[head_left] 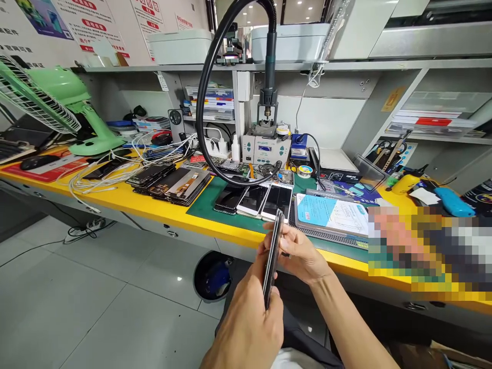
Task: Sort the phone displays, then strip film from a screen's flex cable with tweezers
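A dark phone point(272, 261), seen nearly edge-on and upright, is between both hands in front of the bench edge. My left hand point(251, 307) is wrapped round its lower part. The fingers of my right hand point(302, 253) are pressed together at its upper right side; a small dark bit shows under them, too small to name. Beyond the hands, on the green mat point(203, 202), lie a black phone point(229, 197) and two white-framed phones, one of them point(253, 199) in the middle.
Stacked screens point(184, 185) and white cables point(92, 179) lie at left, near a green fan point(61, 92). A black hose point(203, 92) arches over the bench. Blue-and-white packs point(330, 212) lie at right. A bin point(211, 279) stands below.
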### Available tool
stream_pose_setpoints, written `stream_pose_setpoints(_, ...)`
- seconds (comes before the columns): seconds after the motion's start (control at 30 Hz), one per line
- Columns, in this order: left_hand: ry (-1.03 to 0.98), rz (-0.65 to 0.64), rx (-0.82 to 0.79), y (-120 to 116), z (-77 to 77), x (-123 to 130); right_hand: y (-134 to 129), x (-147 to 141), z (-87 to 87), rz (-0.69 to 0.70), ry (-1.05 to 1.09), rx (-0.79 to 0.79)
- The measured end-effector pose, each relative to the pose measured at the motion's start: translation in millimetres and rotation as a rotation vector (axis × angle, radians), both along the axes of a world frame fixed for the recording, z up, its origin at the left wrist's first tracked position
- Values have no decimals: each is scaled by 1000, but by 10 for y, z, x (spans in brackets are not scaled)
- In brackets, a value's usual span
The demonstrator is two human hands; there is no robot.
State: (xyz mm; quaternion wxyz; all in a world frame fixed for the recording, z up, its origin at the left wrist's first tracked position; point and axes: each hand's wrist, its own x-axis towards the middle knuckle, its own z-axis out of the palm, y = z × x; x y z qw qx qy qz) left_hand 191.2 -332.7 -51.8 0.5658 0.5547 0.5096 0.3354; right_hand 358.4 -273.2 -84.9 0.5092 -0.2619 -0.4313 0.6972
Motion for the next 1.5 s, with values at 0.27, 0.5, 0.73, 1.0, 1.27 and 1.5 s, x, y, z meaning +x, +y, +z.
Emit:
stream_pose_setpoints(0.27,250,-43,205,13,-105,21,-211,-143,281,-206,-163,-48)
stream_pose_setpoints(0.5,203,-62,165,11,-118,-3,-209,-200,274,-265,-225,-56)
stream_pose_setpoints(0.73,255,-33,142,25,-100,-31,-202,-214,290,-248,-184,-42)
stream_pose_setpoints(1.0,278,-24,150,-4,-160,-22,-219,-209,250,-238,-158,-63)
stream_pose_setpoints(1.27,279,-35,112,-16,-119,-33,-205,-223,208,-220,-119,-89)
stream_pose_setpoints(1.5,271,-17,99,-55,-93,-66,-204,-225,173,-191,-81,-115)
